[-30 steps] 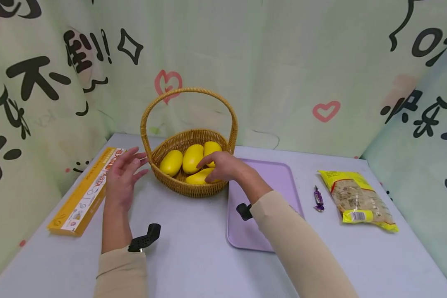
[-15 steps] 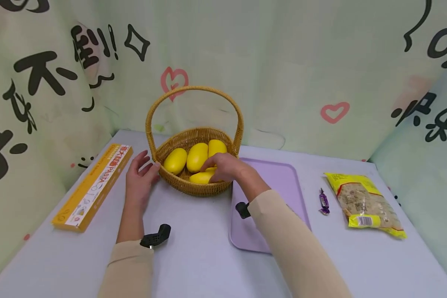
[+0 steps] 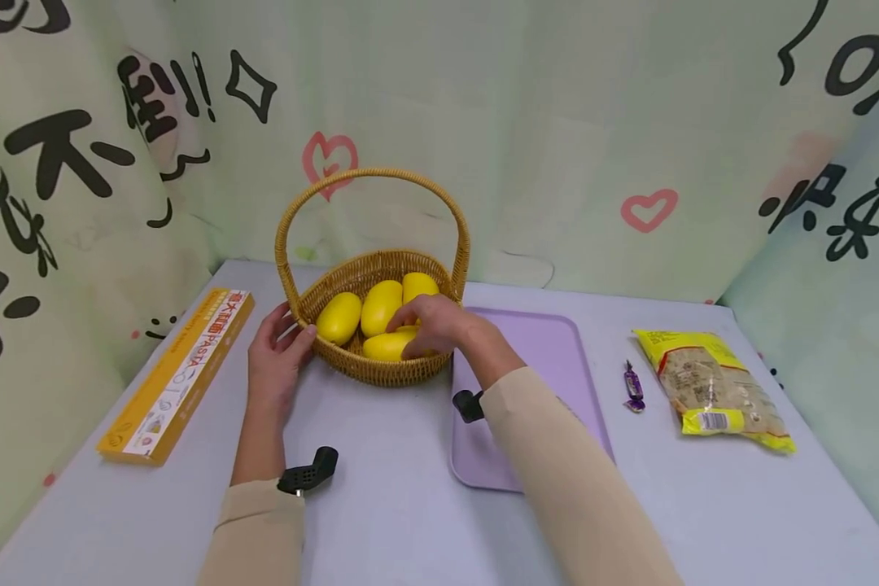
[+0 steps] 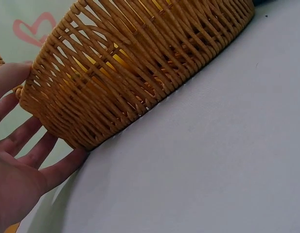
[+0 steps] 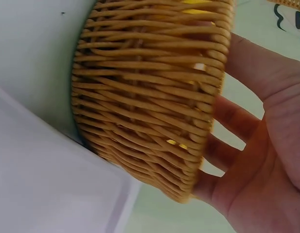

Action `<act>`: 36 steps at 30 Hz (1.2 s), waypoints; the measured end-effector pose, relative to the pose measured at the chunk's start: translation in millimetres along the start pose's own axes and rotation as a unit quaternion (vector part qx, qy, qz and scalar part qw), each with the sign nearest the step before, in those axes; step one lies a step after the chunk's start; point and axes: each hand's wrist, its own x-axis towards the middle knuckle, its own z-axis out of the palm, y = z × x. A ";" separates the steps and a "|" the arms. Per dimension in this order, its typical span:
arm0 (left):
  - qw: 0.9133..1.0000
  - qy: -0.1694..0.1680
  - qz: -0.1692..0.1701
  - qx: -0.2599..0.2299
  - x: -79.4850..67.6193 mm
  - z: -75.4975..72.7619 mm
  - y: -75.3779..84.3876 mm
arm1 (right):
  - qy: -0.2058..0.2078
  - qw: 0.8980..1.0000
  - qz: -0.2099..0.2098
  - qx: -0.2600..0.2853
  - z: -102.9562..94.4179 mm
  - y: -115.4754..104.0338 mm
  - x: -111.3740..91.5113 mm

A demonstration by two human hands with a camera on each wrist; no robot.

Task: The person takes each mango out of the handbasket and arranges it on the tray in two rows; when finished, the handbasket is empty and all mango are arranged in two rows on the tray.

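A wicker basket [image 3: 381, 373] with a tall arched handle stands at the back of the table, with several yellow mangoes [image 3: 338, 317] inside. My right hand [image 3: 443, 321] reaches over its right rim, thumb and fingers around the right end of the front mango [image 3: 384, 347]. In the right wrist view the basket wall [image 5: 150, 87] hides that hand's fingertips. My left hand [image 3: 277, 358] touches the basket's left end. The left wrist view shows its fingers [image 4: 63, 171] spread and fairly straight against the outer wall, the thumb up at the rim.
A yellow pasta box [image 3: 176, 378] lies at the left. Beside the basket's right side is a lilac tray [image 3: 476, 464], partly under my right forearm. Further right lie a purple-wrapped candy [image 3: 633, 387] and a yellow-ended food bag [image 3: 714, 391]. Printed curtains surround the table's back and sides.
My left hand has come right, from beside the pasta box to the basket's left end. My right hand stays at the front mango, and the mangoes have not visibly moved.
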 end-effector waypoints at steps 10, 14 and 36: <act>1.000 0.010 -0.012 -0.001 -2.9 -2.6 3.0 | 0.040 0.998 -0.011 0.048 -12.7 -8.7 -8.4; 1.000 0.010 -0.016 0.000 -3.2 -2.1 3.7 | 0.054 0.997 -0.019 0.055 -16.1 -9.0 -13.8; 1.000 0.013 -0.022 0.001 -4.0 2.8 2.7 | 0.125 0.989 -0.038 0.062 -37.1 -0.7 -53.5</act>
